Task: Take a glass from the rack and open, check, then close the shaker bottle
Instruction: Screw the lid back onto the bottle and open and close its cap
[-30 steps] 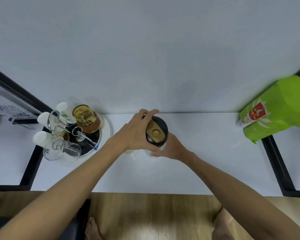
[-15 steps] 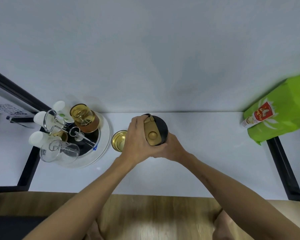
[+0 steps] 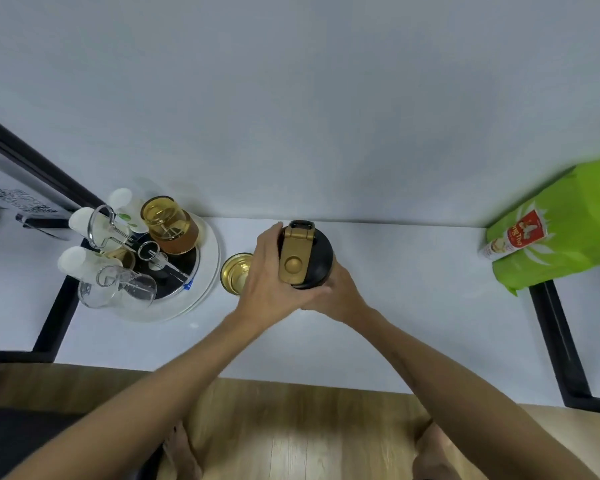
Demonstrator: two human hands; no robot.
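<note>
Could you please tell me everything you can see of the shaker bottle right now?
The shaker bottle stands upright on the white table, seen from above: a round black lid with a gold flip cap lying shut and a black carry loop at the far edge. The left hand wraps the lid; the right hand grips below. An amber glass stands beside it.

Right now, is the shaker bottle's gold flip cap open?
No, the gold flip cap lies flat and shut on the black lid, with both hands around the bottle.
</note>
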